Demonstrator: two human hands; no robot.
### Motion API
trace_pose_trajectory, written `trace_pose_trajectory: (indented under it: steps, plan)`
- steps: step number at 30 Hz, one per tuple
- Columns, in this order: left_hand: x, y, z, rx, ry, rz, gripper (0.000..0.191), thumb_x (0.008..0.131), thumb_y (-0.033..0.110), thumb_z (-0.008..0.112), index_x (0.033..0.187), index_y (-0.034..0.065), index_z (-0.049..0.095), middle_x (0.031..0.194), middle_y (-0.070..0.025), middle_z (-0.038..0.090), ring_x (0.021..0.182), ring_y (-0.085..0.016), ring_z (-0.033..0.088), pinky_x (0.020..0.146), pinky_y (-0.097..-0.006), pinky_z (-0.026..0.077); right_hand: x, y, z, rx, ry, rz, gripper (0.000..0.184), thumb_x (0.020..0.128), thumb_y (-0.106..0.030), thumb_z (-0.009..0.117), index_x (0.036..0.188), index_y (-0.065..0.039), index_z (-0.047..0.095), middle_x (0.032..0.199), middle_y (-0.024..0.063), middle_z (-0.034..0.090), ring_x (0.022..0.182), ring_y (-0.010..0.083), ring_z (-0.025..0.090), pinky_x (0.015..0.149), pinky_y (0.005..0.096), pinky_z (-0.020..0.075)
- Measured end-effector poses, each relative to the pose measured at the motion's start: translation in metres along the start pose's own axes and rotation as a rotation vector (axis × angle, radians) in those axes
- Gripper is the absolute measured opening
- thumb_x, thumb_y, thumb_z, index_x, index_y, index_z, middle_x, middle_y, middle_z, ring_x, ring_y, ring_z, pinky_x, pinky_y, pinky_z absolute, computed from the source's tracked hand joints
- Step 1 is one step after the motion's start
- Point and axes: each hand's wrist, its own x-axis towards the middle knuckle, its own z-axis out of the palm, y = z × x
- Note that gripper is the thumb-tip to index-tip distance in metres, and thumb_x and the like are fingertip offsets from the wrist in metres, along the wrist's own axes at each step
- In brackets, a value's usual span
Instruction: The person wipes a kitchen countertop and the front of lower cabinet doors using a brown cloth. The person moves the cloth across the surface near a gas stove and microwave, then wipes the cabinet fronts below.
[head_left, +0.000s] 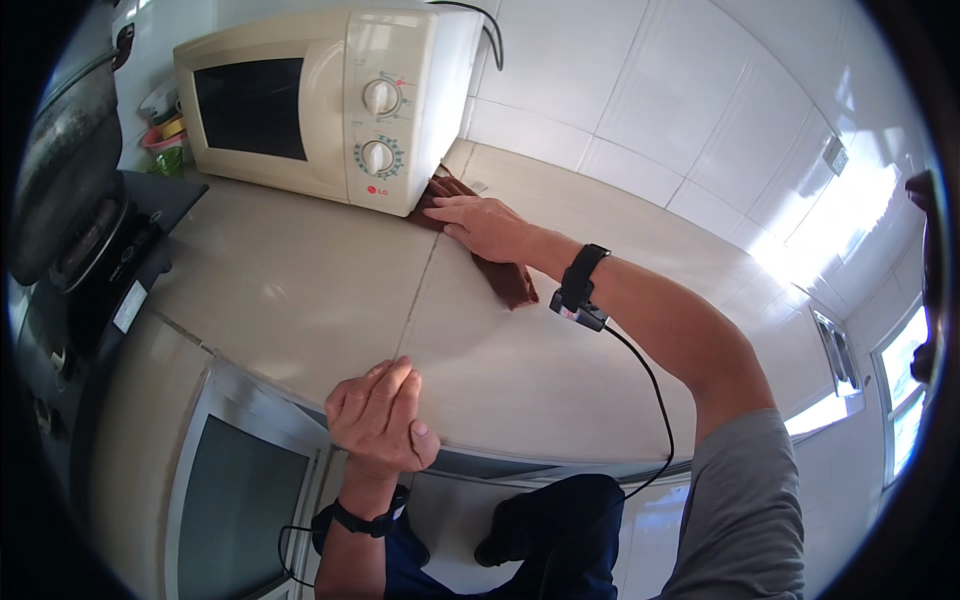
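Note:
My right hand (491, 229) lies flat on a brown cloth (510, 281), pressing it onto the pale tiled countertop (330, 277). Its fingertips point at the lower corner of a cream LG microwave oven (262, 105). One end of the cloth bunches up against the oven's side, and the other trails back beneath my wrist. Over the counter's front edge hovers my left hand (379, 416), its fingers bent close together and the thumb held apart. Nothing shows in it, but its palm is hidden. Each wrist wears a black strap with a cable.
A black cooker (105, 247) with a large dark pot or wok (75, 142) stands at the left. Colourful containers (166, 142) sit behind it. White wall tiles (600, 75) bound the counter. Below is a glass-panelled cabinet door (240, 487). A black cable (656, 382) hangs from my right wrist.

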Motion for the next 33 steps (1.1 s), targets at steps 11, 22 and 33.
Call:
trace_pose_trajectory:
  steps: [11, 22, 33]
  plan:
    - [-0.003, 0.003, 0.0, 0.012, -0.022, -0.007, 0.052, 0.105, 0.033, 0.033, 0.1, 0.0035, 0.076, 0.112, -0.0093, 0.077, 0.101, -0.028, 0.071, 0.091, -0.0414, 0.046, -0.196, 0.234, -0.077, -0.225, 0.007, 0.562, 0.046, 0.105, -0.023, 0.054, 0.15, -0.016, 0.058, 0.15, 0.011, 0.062, 0.136, 0.0354, 0.058, 0.116, 0.0433, 0.0453]
    - [-0.002, 0.009, 0.002, 0.047, -0.021, -0.013, 0.057, 0.111, 0.038, 0.028, 0.103, 0.0016, 0.072, 0.112, -0.013, 0.076, 0.101, -0.033, 0.07, 0.094, -0.0452, 0.048, -0.383, 0.311, -0.127, -0.266, -0.025, 1.083, 0.06, 0.104, -0.036, 0.044, 0.155, -0.004, 0.05, 0.157, 0.0202, 0.053, 0.146, 0.0364, 0.049, 0.12, 0.046, 0.0394]
    - [0.0, 0.012, 0.004, 0.009, 0.05, -0.006, 0.047, 0.107, 0.028, 0.034, 0.103, 0.0006, 0.072, 0.112, -0.0125, 0.076, 0.101, -0.032, 0.07, 0.094, -0.0439, 0.046, -0.438, 0.224, -0.117, -0.273, -0.018, 1.027, 0.066, 0.103, -0.043, 0.049, 0.161, -0.011, 0.046, 0.168, 0.0169, 0.041, 0.154, 0.0359, 0.04, 0.127, 0.0461, 0.03]
